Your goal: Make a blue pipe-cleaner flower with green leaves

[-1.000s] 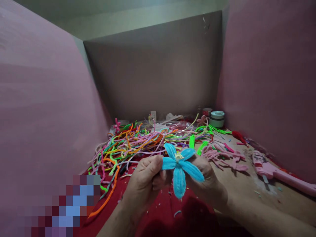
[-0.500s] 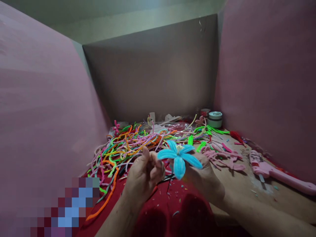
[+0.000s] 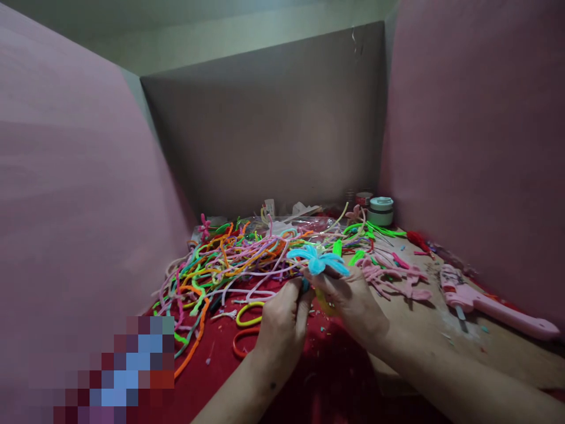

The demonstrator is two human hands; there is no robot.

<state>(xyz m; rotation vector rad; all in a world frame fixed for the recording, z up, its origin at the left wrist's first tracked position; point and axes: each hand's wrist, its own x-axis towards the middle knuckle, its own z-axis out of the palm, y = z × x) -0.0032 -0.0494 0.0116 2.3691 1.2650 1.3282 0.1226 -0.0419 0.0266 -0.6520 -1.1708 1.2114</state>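
while the right hand (image 3: 353,301) grips the blue pipe-cleaner flower (image 3: 318,261) from below, its fingers closed round the base of the bloom, the left hand (image 3: 282,323) comes in from the near left and pinches the short dark stem (image 3: 304,286) just under the petals with thumb and fingertips. the two hands are together, touching at the stem. the flower sits above and just beyond both, its petals spread flat and facing up and away, over the far edge of the red cloth (image 3: 273,377). both forearms stretch forward from the bottom of the view, the right one lying low across the wooden tabletop (image 3: 445,347), the left raised a little with the wrist bent inward and the back of the hand up. a bit of yellow shows under the right fingers, too hidden to name.

just left of the left hand a yellow loop (image 3: 248,312) and an orange loop (image 3: 242,343) lie on the cloth. beyond the hands spreads a tangled heap of coloured pipe cleaners (image 3: 229,259). right of the flower lie pink pipe-cleaner pieces (image 3: 395,275), and further right a pink glue gun (image 3: 485,305) rests on the wood. a small round tub (image 3: 380,211) with a pale green lid stands at the back, near the grey cardboard panel (image 3: 273,135).
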